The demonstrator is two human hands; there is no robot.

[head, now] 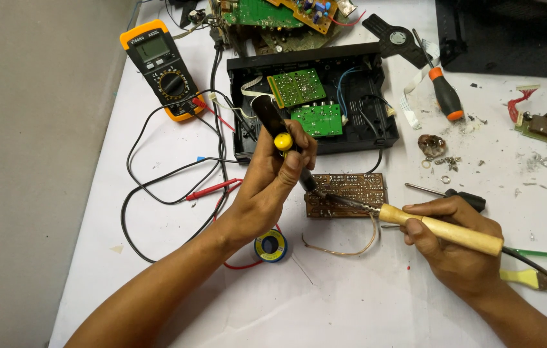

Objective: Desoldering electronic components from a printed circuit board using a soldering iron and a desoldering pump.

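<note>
I see the left hand gripping a black plastic pump with a round yellow button. The right hand grips a smooth wooden-handled soldering iron, both tips on 1 flat brown circuit board.

One screen shows: the small grey rectangular display at the top of the yellow-and-black multimeter, which lies near the tabletop's far left corner, tilted a little. Above the display runs a narrow label strip with pale lettering. No packages or signs are visible.
</note>
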